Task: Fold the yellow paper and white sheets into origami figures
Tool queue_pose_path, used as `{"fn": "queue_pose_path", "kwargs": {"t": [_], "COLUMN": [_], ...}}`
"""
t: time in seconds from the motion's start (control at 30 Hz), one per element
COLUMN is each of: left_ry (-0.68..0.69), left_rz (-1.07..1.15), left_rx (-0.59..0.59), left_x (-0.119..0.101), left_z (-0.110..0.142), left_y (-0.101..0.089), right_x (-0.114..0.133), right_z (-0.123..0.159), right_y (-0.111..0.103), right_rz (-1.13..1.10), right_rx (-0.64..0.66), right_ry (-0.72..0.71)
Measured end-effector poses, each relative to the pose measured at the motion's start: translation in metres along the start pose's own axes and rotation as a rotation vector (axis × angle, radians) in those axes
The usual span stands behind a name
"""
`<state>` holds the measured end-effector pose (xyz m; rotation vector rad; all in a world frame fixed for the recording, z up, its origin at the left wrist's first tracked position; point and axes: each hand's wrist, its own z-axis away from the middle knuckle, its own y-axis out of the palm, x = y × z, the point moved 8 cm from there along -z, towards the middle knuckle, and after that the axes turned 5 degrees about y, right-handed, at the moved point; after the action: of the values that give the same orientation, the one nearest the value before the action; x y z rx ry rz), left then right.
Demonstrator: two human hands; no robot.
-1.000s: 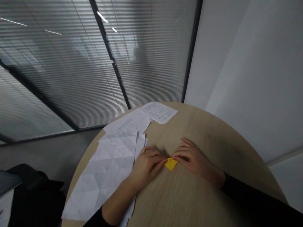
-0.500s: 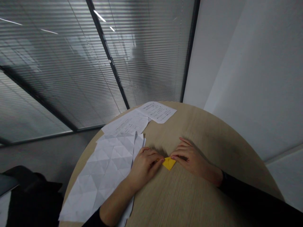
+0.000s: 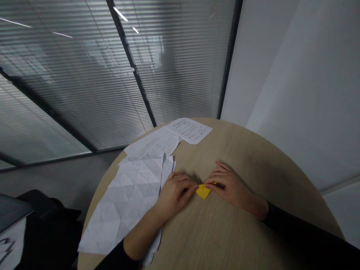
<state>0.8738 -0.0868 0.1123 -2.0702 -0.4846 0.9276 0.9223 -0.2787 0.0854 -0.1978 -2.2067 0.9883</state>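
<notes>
At a round light-wood surface (image 3: 225, 240) in an office corner: one glass partition (image 3: 70, 75) with slat blinds fills the upper left, split by dark frame bars, and one white wall (image 3: 295, 93) runs along the right. One pixelated patch (image 3: 165, 60) sits on the glass; what it covers can't be made out. Lower left, past the surface edge, a black fabric item (image 3: 47, 234) is partly cut off by the frame, type unclear. A dark flat panel (image 3: 11, 210) and a white sheet with black marks (image 3: 8, 247) sit beside it, both cut off too.

On the surface, paper count is three large sheets. One creased white sheet (image 3: 123, 202) with a triangular fold grid lies at left, its lower part under the left forearm. Two printed sheets, (image 3: 153, 144) and (image 3: 189, 130), lie beyond it, overlapping slightly; the text is too small to read.

One folded yellow paper piece (image 3: 203, 191), roughly triangular, lies flat near the middle of the surface, partly hidden by fingers. Left hand (image 3: 176, 197) and right hand (image 3: 232, 189) come in from opposite sides, both grips closed on it, fingertips pressing its edges. Both arms wear black sleeves (image 3: 303, 234).
</notes>
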Motion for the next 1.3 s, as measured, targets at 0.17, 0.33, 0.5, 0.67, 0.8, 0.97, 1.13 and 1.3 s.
{"fn": "queue_pose_path", "kwargs": {"t": [0.17, 0.33, 0.5, 0.67, 0.8, 0.97, 1.13, 1.3], "left_ry": [0.007, -0.015, -0.043, -0.055, -0.059, -0.072, -0.108, -0.128], "left_rz": [-0.01, 0.002, 0.008, 0.021, 0.021, 0.011, 0.008, 0.028], "left_rx": [-0.041, -0.051, -0.043, -0.085, -0.098, -0.094, -0.105, -0.156], "left_x": [-0.001, -0.001, 0.0, 0.005, 0.008, 0.009, 0.013, 0.016], "left_z": [0.0, 0.001, 0.0, 0.001, 0.001, 0.002, 0.004, 0.006], "left_y": [-0.004, -0.005, -0.005, -0.006, -0.007, -0.006, -0.007, -0.01], "right_x": [-0.003, 0.002, 0.006, 0.001, -0.003, -0.003, -0.004, -0.006], "right_z": [0.0, -0.001, -0.001, 0.0, 0.0, 0.001, 0.001, 0.001], "right_y": [-0.001, -0.005, -0.003, -0.004, -0.007, -0.008, -0.007, -0.008], "right_rz": [-0.007, 0.007, 0.018, 0.016, 0.014, 0.019, 0.004, 0.009], "right_rx": [-0.014, -0.012, -0.004, -0.043, -0.057, -0.025, -0.028, -0.048], "right_ry": [0.012, 0.012, 0.008, -0.002, -0.001, 0.028, 0.034, 0.035]}}
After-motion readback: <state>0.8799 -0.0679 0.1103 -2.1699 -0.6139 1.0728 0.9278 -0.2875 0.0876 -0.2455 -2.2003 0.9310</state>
